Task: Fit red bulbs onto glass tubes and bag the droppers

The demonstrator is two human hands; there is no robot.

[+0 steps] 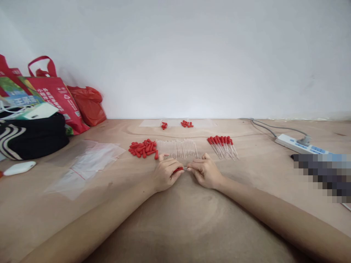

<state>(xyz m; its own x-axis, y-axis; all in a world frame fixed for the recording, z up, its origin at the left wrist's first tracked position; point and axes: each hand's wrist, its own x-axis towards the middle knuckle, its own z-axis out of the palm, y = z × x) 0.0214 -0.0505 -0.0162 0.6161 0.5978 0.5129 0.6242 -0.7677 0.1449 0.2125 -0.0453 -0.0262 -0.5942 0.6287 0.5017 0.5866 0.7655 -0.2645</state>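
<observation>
Pinched in my left hand (167, 174) is a red rubber dropper bulb (178, 169). My right hand (206, 171) is closed on a thin glass dropper tube (185, 168), whose end meets the bulb's mouth between the two hands. How deep the tube sits in the bulb I cannot tell. Just beyond my hands lies a row of clear glass tubes (177, 148). A heap of red bulbs (141, 148) is to the left of that row. On the right, several droppers (222, 145) with red bulbs on their tubes lie side by side.
Clear zip bags (89, 166) lie flat on the left of the wooden table. Bags with more red bulbs (187, 124) are near the wall. Shopping bags (59, 98) and a black striped bag (35, 135) stand far left. A power strip (298, 144) with a grey cable is at right.
</observation>
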